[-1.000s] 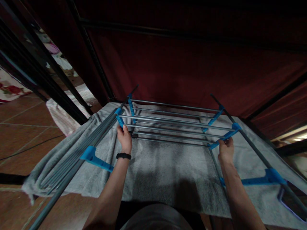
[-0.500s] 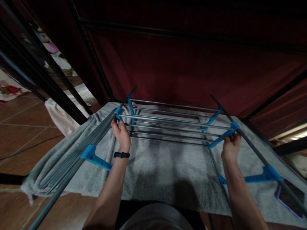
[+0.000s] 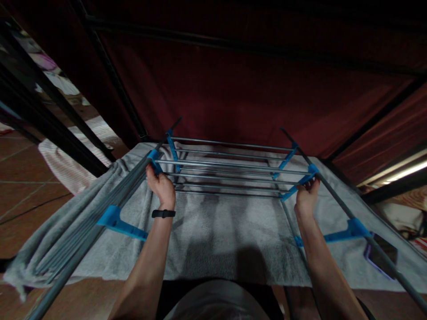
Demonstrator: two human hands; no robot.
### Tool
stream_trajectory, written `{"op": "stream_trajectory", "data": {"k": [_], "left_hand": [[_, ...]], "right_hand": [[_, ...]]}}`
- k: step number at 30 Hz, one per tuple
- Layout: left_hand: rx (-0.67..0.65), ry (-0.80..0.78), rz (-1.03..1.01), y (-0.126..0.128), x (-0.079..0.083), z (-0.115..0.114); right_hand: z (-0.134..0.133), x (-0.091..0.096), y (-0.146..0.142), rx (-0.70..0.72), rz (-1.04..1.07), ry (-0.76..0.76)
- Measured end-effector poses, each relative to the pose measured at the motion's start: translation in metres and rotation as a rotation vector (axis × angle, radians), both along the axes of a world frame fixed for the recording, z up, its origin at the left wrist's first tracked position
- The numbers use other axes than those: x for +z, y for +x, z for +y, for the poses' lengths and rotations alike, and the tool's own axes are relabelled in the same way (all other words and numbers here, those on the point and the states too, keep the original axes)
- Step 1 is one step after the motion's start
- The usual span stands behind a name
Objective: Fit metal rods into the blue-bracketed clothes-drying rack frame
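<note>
A metal rack frame (image 3: 230,165) with grey rods and blue plastic brackets lies over a grey blanket. My left hand (image 3: 161,189), with a black band at the wrist, grips the left blue bracket (image 3: 154,156) from below, its fingertips partly hidden behind it. On the other side, my right hand (image 3: 307,198) has its fingers closed around the right blue bracket (image 3: 312,171). Several rods run across between these two brackets. Nearer to me, a blue bracket (image 3: 115,220) sits on the left pole and another blue bracket (image 3: 355,229) on the right pole; neither is touched.
The grey blanket (image 3: 216,240) covers the surface under the rack. Several loose thin rods (image 3: 86,226) lie along the left pole. A phone (image 3: 382,255) rests at the right under the pole. A dark red panel (image 3: 233,98) stands behind; black metal posts (image 3: 53,98) rise at left.
The view has shifted, so the rack and both hands appear farther left. Both hands stay at the same brackets, and the rack looks otherwise unchanged.
</note>
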State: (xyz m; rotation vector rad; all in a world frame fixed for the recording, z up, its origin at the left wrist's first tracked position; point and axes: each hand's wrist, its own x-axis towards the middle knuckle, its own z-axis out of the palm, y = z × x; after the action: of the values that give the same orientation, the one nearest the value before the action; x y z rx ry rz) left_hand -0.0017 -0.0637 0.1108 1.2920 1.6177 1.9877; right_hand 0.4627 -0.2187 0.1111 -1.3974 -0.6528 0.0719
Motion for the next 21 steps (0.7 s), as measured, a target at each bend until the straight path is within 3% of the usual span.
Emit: {"op": "stream_trajectory", "data": {"k": [4,11,15,19,21], "left_hand": [[0.032,-0.011,0.11,0.0,0.004,0.0],[-0.012,0.007,0.104,-0.001,0.002,0.001],[-0.053,0.013,0.059,-0.004,-0.018,-0.006],[-0.022,-0.168,0.035,-0.006,-0.05,-0.019],[-0.09,-0.232,0.08,-0.008,-0.065,-0.025]], "right_hand": [[0.001,-0.002,0.002,0.021,0.024,0.017],[-0.002,-0.012,0.015,0.09,0.049,0.064],[-0.01,-0.044,0.021,0.047,0.14,-0.107],[-0.019,-0.084,0.022,0.02,0.17,-0.234],[-0.022,-0.1,0.021,0.065,0.151,-0.263]]}}
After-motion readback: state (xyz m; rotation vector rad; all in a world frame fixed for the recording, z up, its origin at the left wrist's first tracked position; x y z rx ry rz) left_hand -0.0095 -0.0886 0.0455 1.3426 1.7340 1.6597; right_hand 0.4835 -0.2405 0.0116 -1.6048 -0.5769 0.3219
